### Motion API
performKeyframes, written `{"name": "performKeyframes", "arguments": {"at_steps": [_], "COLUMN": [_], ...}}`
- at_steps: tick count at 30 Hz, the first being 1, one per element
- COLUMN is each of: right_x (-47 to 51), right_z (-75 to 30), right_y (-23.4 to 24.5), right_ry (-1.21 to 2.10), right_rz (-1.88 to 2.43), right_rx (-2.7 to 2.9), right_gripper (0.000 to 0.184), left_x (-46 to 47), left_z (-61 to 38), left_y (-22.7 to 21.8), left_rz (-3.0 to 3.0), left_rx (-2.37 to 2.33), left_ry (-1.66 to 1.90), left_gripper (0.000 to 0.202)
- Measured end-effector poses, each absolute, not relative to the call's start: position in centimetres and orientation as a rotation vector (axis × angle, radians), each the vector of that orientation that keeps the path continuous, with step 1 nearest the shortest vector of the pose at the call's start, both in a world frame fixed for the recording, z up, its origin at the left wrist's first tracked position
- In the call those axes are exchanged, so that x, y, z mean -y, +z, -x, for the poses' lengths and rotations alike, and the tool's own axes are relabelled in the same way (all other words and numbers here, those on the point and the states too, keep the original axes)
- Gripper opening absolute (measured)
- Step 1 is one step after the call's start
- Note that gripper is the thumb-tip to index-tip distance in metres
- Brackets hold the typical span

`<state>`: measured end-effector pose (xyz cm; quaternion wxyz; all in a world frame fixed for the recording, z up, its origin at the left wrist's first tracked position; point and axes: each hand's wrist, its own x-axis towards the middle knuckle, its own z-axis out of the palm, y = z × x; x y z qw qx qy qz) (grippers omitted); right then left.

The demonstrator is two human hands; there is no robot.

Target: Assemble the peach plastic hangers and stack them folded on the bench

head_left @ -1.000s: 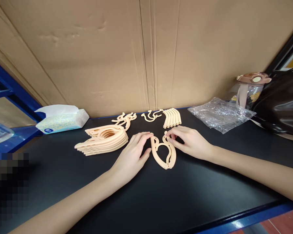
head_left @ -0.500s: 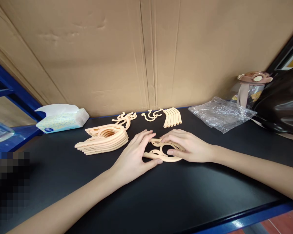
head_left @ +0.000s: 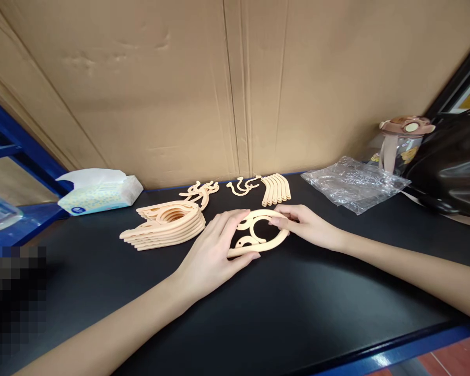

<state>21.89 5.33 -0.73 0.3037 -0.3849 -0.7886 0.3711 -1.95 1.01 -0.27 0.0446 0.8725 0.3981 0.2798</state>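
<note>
A peach plastic folding hanger (head_left: 267, 241) is tilted up off the black table top (head_left: 258, 313) in the middle. My left hand (head_left: 213, 250) grips its left end, thumb under and fingers over. My right hand (head_left: 307, 225) pinches its right end. Left of my hands lies a stack of folded hangers (head_left: 168, 225) of the same colour. Behind them are loose hook pieces (head_left: 201, 192), more hook pieces (head_left: 243, 186) and a row of curved arm pieces (head_left: 276, 189).
A tissue pack (head_left: 100, 190) sits at the back left by a blue shelf frame (head_left: 19, 151). A crumpled clear plastic bag (head_left: 354, 183), a lidded cup (head_left: 403, 138) and a dark bag (head_left: 452, 167) are at the right. A cardboard wall (head_left: 235, 89) stands behind.
The hanger lay lengthwise between my hands, then was turned sideways flat, and now both hands have lifted and tilted it off the table.
</note>
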Motion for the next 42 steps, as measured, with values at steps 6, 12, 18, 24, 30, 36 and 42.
{"name": "performKeyframes", "arguments": {"at_steps": [6,12,18,24,30,36,42], "right_x": [-5.2,-5.2,-5.2,-5.1,-4.5,-4.0,-4.4], "right_z": [-21.7,-21.8,-21.8,-21.8,-21.5,-21.4,-21.7], "right_y": [-0.4,-0.4,-0.4,-0.5,0.0,-0.1,-0.5], "right_ry": [1.403,1.429,1.423,1.405,1.431,1.494,1.45], "right_rz": [0.885,0.867,0.868,0.859,0.877,0.815,0.717], "right_rx": [1.885,1.879,1.893,1.913,1.949,1.977,1.905], "right_gripper": [0.031,0.028,0.029,0.03,0.031,0.03,0.044], "left_x": [-1.1,-1.1,-1.0,-0.9,-0.8,-0.4,-0.1], "left_z": [1.9,1.9,1.8,1.8,1.7,1.5,1.2], "left_y": [-0.1,-0.1,-0.2,-0.2,0.0,-0.1,1.6], "left_rz": [-2.759,-2.787,-2.799,-2.818,-2.865,-2.91,-2.805], "left_rx": [-1.223,-1.227,-1.208,-1.197,-1.139,-1.089,-1.239], "left_ry": [0.82,0.804,0.812,0.816,0.793,0.759,0.76], "left_gripper": [0.06,0.062,0.064,0.066,0.074,0.077,0.07]}}
